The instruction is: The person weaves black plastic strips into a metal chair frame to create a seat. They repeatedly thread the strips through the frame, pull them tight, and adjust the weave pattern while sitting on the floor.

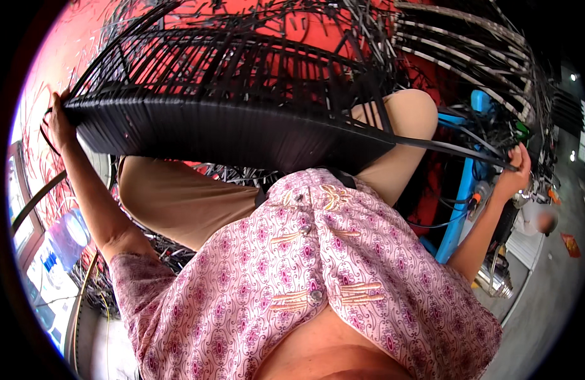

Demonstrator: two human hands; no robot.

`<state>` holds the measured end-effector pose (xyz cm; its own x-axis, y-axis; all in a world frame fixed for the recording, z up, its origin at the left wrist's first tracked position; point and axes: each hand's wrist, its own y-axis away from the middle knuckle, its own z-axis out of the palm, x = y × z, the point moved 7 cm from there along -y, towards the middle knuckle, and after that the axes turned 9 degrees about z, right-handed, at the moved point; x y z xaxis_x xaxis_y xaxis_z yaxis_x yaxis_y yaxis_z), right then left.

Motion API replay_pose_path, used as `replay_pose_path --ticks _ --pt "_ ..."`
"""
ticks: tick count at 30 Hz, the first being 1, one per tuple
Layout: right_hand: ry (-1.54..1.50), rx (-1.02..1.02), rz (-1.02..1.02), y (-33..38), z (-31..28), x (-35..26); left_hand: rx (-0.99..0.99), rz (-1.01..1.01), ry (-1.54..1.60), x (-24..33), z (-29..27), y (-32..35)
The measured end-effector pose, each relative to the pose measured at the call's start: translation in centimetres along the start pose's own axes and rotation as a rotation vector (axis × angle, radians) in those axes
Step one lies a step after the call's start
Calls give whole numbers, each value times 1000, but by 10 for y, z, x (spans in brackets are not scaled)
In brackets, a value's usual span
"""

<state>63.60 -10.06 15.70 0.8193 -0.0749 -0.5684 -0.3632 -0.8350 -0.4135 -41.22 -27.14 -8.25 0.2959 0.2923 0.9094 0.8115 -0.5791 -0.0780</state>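
Across my thighs lies a dense black woven piece (197,130) of flat plastic strips, shaped like a basket wall. Many loose strip ends (241,60) fan out from its far edge. At its left end, my left hand (62,125) is closed on the corner; the fingertips are partly hidden, and a strip loops beside the wrist. Out to the right, my right hand (517,172) pinches a long black strip (451,149). That strip runs taut from the right end of the woven piece to my fingers.
Cut strips lie scattered over the red surface (292,19) ahead. A blue frame (460,212) stands at right, near a metal flask-like object (495,275). Curved bundled strips (470,57) rise at far right. A clear plastic container (70,231) is at left. Grey floor (552,285) lies beyond.
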Motion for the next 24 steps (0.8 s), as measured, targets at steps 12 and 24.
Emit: replay_pose_path --ticks 12,24 --pt "742 -762 -109 77 64 -43 -129 -35 -4 -26 -5 -32" --pt "-38 -1281 166 199 188 -94 -94 36 -16 23 -7 -1"
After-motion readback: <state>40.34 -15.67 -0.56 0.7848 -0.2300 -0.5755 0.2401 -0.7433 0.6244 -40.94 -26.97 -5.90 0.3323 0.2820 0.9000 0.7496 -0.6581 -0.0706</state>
